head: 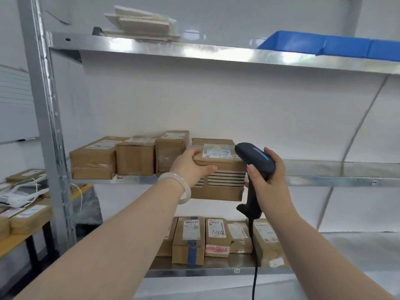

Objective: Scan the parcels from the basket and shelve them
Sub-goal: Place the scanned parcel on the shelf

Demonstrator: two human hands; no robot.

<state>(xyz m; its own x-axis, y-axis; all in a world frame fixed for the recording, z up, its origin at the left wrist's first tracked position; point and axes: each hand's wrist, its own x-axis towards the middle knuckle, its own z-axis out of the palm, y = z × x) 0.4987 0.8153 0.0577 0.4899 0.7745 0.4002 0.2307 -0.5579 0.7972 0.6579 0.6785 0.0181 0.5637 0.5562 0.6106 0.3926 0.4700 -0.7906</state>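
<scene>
My left hand [192, 167] grips the left end of a brown cardboard parcel [220, 172] with black stripes and a white label on top. I hold it in the air at the front edge of the middle shelf [324, 169], just right of three parcels [134, 155] standing there. My right hand [268, 178] grips a black barcode scanner [255, 161] by its handle. The scanner's head sits close over the parcel's right top corner, by the label. Its cable [255, 267] hangs down. The basket is not in view.
Several labelled parcels [216, 237] stand on the lower shelf. A blue bin [333, 43] and white foam sheets [140, 22] lie on the top shelf. A steel upright [45, 126] stands at the left. A yellow table [19, 213] with more parcels is beyond it.
</scene>
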